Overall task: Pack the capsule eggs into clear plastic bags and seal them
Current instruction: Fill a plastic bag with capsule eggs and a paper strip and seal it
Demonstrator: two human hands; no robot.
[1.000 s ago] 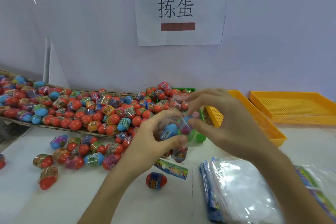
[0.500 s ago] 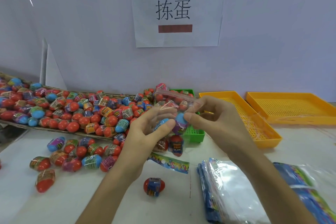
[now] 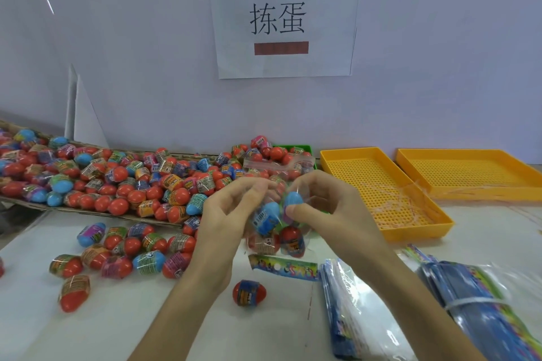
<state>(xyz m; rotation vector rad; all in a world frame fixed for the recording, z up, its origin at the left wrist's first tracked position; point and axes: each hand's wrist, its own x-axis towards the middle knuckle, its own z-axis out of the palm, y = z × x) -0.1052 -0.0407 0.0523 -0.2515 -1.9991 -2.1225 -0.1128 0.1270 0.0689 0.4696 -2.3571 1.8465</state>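
Note:
A clear plastic bag (image 3: 278, 231) with several capsule eggs inside, blue ones on top and red ones below, hangs above the white table between my hands. My left hand (image 3: 225, 214) grips its left side and my right hand (image 3: 325, 208) pinches its right side near the top. The bag's open mouth (image 3: 278, 163) stands up above my fingers. A printed header strip (image 3: 283, 267) hangs at the bag's bottom end. A loose red egg (image 3: 249, 292) lies on the table below the bag.
A big heap of capsule eggs (image 3: 117, 182) fills a cardboard tray at left, with loose eggs (image 3: 123, 255) in front. A green basket (image 3: 293, 148) sits behind my hands. Two yellow perforated trays (image 3: 381, 184) (image 3: 475, 173) stand at right. Stacks of empty bags (image 3: 366, 311) (image 3: 475, 302) lie at lower right.
My hands and the bag have sunk slightly and come closer together. The bag's mouth now stands upright above my fingers, and the eggs have settled lower in the bag.

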